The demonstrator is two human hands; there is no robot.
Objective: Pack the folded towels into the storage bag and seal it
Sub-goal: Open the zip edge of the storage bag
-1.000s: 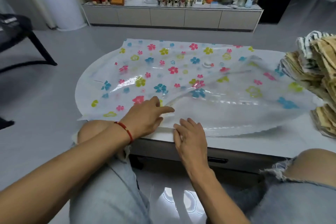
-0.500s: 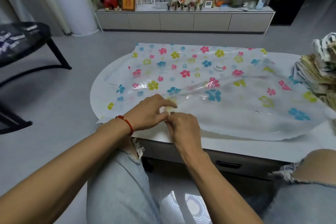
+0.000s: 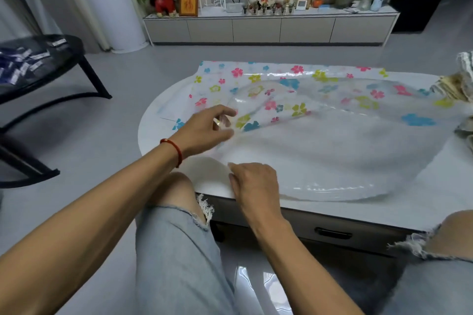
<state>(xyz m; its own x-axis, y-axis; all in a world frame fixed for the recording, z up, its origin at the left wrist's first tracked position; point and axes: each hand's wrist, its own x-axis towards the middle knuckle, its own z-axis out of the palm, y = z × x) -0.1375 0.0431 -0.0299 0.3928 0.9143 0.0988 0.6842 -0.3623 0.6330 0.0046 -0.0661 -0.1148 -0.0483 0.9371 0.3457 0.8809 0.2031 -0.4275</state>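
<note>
A clear storage bag (image 3: 320,120) printed with coloured flowers lies spread over the white table (image 3: 358,208). My left hand (image 3: 204,129), with a red cord on the wrist, pinches the bag's upper flowered layer and holds it lifted off the lower layer. At the near edge of the table my right hand (image 3: 252,183) grips the lower layer at the bag's mouth. The mouth gapes between the two hands. A stack of folded towels (image 3: 460,84) sits at the table's far right, partly out of frame.
My knees in torn jeans sit close under the table's front edge, above a drawer handle (image 3: 332,233). A dark chair (image 3: 38,66) stands to the left on the grey floor. A low cabinet (image 3: 268,25) with plants and ornaments lines the back wall.
The two hands, together at the bag's edge half a second ago, have parted. My left hand has risen with the top layer, and the bag's mouth has opened.
</note>
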